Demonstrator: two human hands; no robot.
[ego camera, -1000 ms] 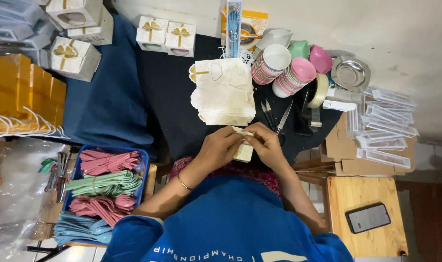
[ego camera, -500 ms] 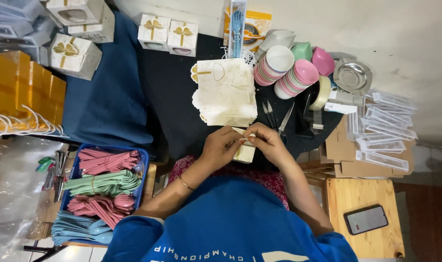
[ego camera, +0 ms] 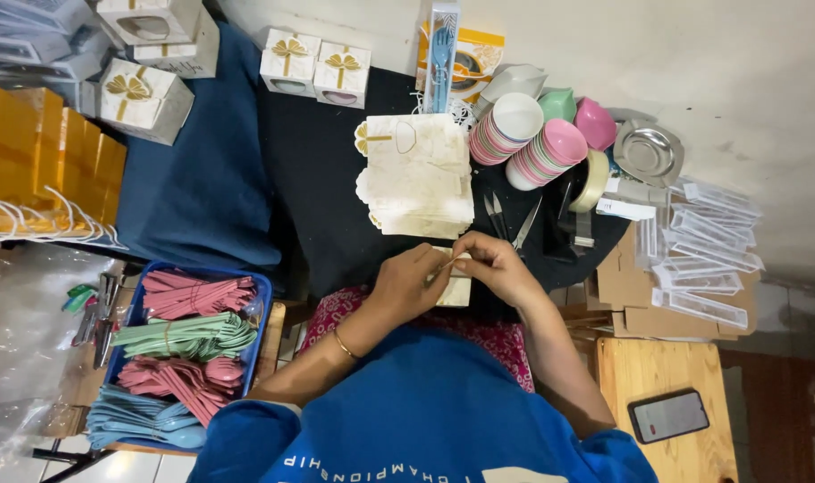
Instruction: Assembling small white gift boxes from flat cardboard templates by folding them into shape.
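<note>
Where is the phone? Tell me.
In the head view, the dark phone lies at lower right on a small wooden stool, right of the person's right arm, below the flat cardboard pieces.

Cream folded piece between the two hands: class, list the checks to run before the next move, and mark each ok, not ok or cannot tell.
1. Left hand grips the cream folded piece: ok.
2. Right hand pinches it too: ok.
3. Stack of flat cream boxes within reach on the black cloth: ok.
4. Scissors lie beside the stack: ok.
5. Fold lined up: cannot tell, fingers cover it.
</note>
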